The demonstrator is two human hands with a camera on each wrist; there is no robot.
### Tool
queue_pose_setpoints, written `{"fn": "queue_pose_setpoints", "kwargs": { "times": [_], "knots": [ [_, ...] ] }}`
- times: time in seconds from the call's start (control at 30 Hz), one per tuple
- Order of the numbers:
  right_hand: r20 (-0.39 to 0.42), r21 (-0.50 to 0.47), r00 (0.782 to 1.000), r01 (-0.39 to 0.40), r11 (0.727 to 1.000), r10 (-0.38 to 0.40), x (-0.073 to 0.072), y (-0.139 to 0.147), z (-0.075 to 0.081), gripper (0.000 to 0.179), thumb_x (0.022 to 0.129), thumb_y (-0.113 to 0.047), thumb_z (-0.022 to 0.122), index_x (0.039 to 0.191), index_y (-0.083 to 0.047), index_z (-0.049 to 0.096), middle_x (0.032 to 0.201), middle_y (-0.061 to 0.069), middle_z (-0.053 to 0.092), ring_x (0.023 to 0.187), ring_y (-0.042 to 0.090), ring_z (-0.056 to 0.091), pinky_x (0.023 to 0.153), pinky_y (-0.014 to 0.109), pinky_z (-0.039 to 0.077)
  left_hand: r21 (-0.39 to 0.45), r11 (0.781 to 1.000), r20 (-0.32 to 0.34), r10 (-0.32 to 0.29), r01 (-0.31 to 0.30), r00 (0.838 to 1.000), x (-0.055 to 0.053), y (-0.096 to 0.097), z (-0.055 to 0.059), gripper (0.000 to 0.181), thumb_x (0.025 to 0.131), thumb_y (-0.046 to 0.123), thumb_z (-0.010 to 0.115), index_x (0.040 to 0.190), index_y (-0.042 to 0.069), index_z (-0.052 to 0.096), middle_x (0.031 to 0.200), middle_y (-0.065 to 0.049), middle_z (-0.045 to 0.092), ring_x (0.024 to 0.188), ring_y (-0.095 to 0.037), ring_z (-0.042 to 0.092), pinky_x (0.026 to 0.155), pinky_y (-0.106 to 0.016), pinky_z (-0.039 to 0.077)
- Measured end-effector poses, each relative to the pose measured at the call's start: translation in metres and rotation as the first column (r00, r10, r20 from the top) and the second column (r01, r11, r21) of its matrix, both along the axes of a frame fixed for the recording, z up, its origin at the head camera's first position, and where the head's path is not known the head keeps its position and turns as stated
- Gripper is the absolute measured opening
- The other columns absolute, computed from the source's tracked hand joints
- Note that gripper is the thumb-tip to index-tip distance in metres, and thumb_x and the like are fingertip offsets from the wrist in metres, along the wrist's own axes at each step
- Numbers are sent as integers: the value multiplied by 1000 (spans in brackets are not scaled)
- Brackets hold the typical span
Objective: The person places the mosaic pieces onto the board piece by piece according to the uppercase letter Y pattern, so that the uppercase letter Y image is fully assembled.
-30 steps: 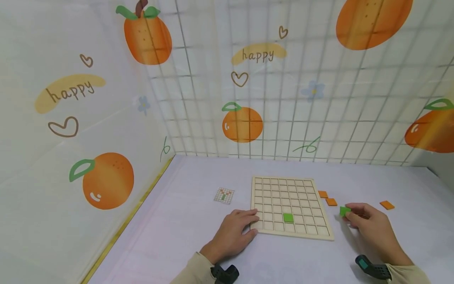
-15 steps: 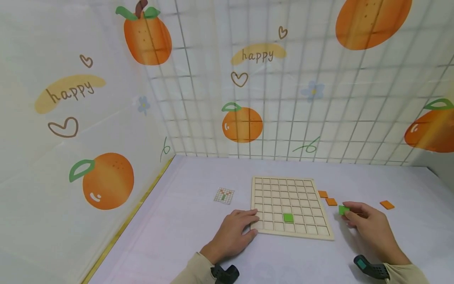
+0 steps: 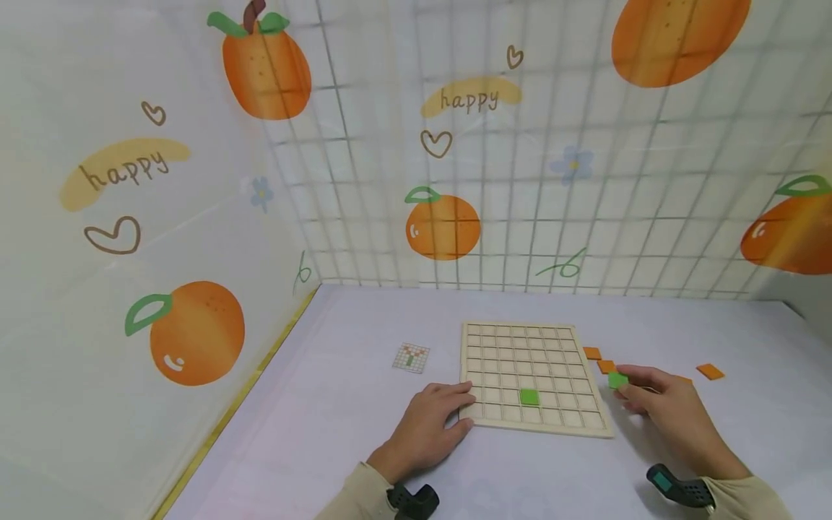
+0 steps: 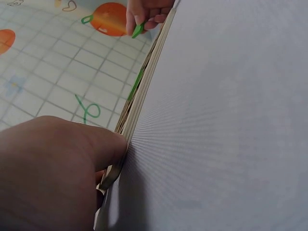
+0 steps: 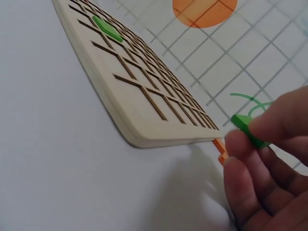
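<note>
Your left hand (image 3: 425,427) at lower centre, thumb and fingers apart, just rested on the board (image 3: 513,361), while the green tile (image 3: 617,380) was just off its right edge, lower right, pinched in your closer right hand (image 3: 676,415).

Left hand (image 4: 53,163) touches board edge (image 4: 148,77); right hand (image 4: 144,10) pinches green tile (image 4: 138,31).

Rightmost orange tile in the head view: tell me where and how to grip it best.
Pinch the rightmost orange tile by two opposite edges, thumb against finger, probably coming from above and the right. It is thin and lies flat on the table, so its edges seem the best hold; the right hand is on its left.
</note>
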State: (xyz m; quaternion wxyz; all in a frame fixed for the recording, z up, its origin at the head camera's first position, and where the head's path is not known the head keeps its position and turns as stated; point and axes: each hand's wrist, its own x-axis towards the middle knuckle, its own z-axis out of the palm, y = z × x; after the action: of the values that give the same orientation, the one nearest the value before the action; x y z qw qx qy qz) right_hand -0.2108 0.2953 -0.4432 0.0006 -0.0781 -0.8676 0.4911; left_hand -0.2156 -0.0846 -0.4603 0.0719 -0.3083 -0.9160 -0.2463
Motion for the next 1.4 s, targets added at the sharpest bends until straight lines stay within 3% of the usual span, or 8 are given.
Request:
{"fn": "queue_pose_setpoints", "kwargs": {
  "times": [0.2, 0.37, 0.77, 1.23, 1.4],
  "knots": [
    [19, -39, 1000, -6, 999, 6, -3, -7, 2, 58, 99, -27, 62, 147, 0, 46, 131, 21, 61, 94, 20, 64, 72, 24, 54, -3, 1000, 10, 14, -14, 1000, -1, -1, -1, 36, 98, 30, 61, 132, 17, 67, 147, 7, 53, 129, -17, 50, 105, -43, 42],
    [35, -58, 999, -30, 998, 32, -5, -14, 6, 61, 98, -32, 63, 148, -3, 46, 142, 21, 52, 101, 16, 61, 75, 22, 52, 3, 1000, 35, 8, -8, 999, -1, 1, 1, 36, 99, 29, 60, 133, 17, 66, 147, 6, 53, 130, -18, 49, 106, -44, 41],
    [-84, -159, 987, -149, 976, 137, -19, -44, 11, 49, 101, -19, 57, 145, 0, 48, 139, 20, 53, 107, 24, 63, 83, 27, 55, 0, 1000, 31, 12, -12, 999, -1, -1, -3, 37, 99, 31, 60, 133, 18, 66, 147, 7, 52, 130, -17, 49, 106, -43, 41],
    [-78, -233, 990, -131, 964, 115, -22, -54, 9, 54, 97, -23, 66, 143, 0, 51, 141, 19, 50, 100, 16, 63, 82, 27, 55, -2, 1000, 12, -13, 13, 1000, -2, 1, 0, 37, 99, 29, 60, 133, 16, 66, 147, 5, 53, 130, -17, 49, 105, -43, 42],
    [-82, -236, 985, -168, 957, 152, -23, -57, 9, 53, 98, -20, 64, 144, 2, 49, 142, 21, 49, 103, 14, 64, 83, 26, 55, -3, 1000, 24, -2, 2, 1000, 0, 0, 1, 37, 99, 29, 61, 133, 16, 66, 147, 5, 53, 130, -19, 49, 106, -44, 41]
  ]
}}
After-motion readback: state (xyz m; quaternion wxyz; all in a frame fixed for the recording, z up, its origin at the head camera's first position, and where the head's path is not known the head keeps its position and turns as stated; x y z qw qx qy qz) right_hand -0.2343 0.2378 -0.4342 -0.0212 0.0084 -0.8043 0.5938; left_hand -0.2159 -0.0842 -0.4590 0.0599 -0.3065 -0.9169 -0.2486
